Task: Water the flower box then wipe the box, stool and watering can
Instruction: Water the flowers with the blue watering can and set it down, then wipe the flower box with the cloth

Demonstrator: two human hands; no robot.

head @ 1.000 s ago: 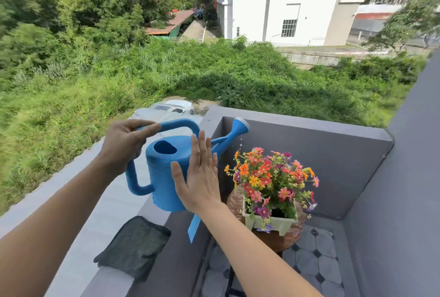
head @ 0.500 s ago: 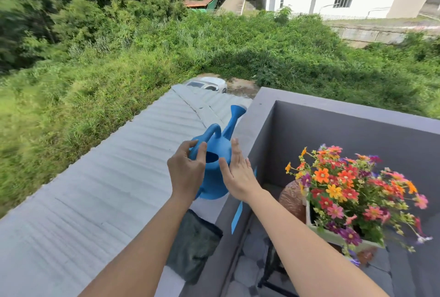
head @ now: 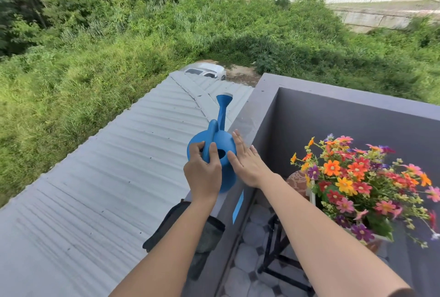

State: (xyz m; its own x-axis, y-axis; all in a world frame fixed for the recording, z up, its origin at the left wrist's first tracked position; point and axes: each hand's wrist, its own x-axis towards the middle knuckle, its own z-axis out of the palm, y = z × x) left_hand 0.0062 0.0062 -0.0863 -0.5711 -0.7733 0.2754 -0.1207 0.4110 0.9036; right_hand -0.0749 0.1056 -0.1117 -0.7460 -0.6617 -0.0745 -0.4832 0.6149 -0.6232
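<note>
Watering can [head: 222,154] sits on the balcony ledge [head: 252,111], spout pointing away along it. Left hand [head: 202,173] is clamped on the handle, right hand [head: 247,163] flat and open against its side. Dark cloth [head: 204,235] lies nearer on the ledge, closest to the left hand.

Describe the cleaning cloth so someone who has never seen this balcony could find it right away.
Start at the grey balcony wall on the left side, whose flat top ledge borders the corrugated metal roof. On that ledge, just nearer the person than the blue watering can, lies the cloth, partly hidden under the left forearm. It is the only dark, soft, crumpled thing there.
</note>
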